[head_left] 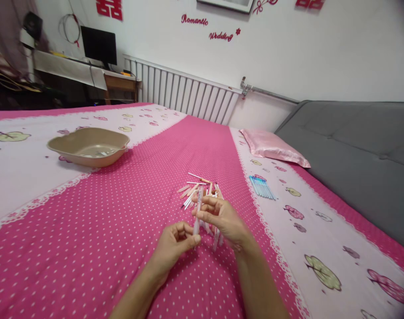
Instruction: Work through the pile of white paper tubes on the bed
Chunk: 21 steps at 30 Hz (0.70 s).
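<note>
Both of my hands are closed on one slim, pale translucent pen (198,208), held nearly upright above the bed. My left hand (177,243) pinches its lower end between thumb and fingers. Higher up on the same pen, my right hand (221,217) grips it with thumb and fingertips. Just beyond and partly behind my hands lies a loose pile of pens and thin sticks (191,191), white, pale pink and brown. More pale pens (216,239) lie under my right hand, partly hidden by it.
A row of blue pens (262,187) lies side by side to the right. On the left stands a beige plastic basin (88,148) with small items inside. A pink pillow (273,146) rests against the grey headboard (351,155). The bedspread (138,208) is pink with white dots.
</note>
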{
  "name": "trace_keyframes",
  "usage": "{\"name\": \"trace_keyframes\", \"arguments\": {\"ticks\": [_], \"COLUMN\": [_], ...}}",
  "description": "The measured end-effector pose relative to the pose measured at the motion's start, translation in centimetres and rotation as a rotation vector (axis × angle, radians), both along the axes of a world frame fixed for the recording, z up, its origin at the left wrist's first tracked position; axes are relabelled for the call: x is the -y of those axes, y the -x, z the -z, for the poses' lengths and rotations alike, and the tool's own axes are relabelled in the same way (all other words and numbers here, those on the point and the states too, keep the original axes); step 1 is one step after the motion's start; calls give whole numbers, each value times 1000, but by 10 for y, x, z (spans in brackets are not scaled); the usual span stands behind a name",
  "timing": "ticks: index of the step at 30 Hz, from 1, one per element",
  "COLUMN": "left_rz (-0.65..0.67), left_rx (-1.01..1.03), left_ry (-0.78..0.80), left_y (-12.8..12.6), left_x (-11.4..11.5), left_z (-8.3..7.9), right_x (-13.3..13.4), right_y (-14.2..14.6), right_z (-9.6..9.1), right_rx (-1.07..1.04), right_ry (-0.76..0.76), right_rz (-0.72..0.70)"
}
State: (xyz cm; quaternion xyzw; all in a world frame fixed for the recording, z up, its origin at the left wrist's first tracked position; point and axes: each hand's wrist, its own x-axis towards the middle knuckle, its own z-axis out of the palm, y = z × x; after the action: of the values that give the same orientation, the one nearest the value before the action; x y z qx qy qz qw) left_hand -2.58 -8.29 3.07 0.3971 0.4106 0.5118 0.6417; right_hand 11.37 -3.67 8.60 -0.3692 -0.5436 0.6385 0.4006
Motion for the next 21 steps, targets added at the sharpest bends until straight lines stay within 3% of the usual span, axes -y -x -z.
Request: {"name": "trace_keyframes", "arguments": {"ticks": [7,14,21], "left_rz": [-33,163,167], "left_rx": [-74,28,-26], "left_ry": [-7,-63,-108], "left_y": [1,3,4], "left_x": [-1,3,2], "left_z": [2,1,-3], "right_x": [0,0,1], "right_y": [0,-1,2], "right_z": [2,4,3], "right_rx": [-20,-62,-49], "right_ry": [-1,57,30], "right_rz": [-8,-97,-127]}}
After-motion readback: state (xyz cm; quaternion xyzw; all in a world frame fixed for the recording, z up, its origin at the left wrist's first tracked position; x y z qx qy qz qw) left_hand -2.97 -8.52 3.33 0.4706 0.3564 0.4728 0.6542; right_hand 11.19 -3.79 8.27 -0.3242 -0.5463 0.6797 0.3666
